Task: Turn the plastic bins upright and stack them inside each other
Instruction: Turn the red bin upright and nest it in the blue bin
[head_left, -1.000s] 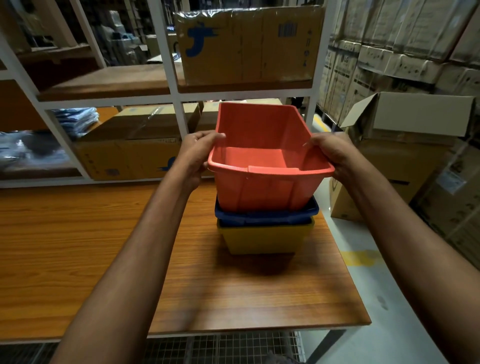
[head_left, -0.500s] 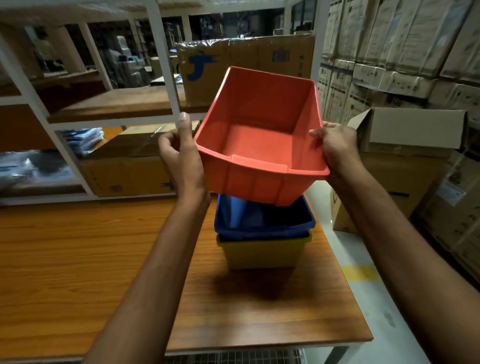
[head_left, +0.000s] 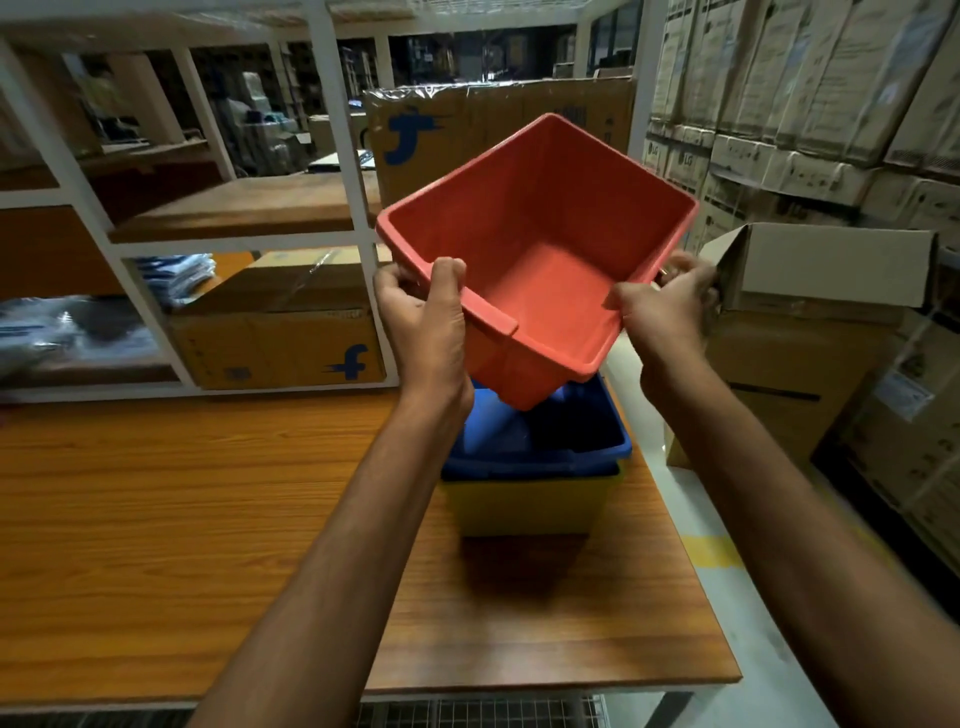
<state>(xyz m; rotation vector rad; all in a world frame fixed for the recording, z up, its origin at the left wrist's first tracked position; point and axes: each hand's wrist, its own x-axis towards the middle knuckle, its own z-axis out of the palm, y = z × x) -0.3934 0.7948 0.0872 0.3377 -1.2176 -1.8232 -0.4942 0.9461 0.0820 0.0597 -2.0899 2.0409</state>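
I hold a red plastic bin (head_left: 540, 249) in the air, tilted with its opening toward me and turned corner-on. My left hand (head_left: 423, 322) grips its near-left rim, and my right hand (head_left: 670, 306) grips its right rim. Below it a blue bin (head_left: 540, 441) sits upright, nested inside a yellow bin (head_left: 530, 506) on the wooden table (head_left: 208, 519). The red bin's lowest corner hangs just above the blue bin's opening.
A white metal shelf rack (head_left: 343, 171) with cardboard boxes (head_left: 280, 338) stands behind the table. An open cardboard box (head_left: 810, 322) sits on the floor to the right, with stacked cartons (head_left: 810, 93) beyond. The table's right edge lies close to the bins.
The red bin has been lifted up out of the blue bin, raised and rotated corner-on. Both hands kept hold of its rim, and the blue bin's inside now shows.
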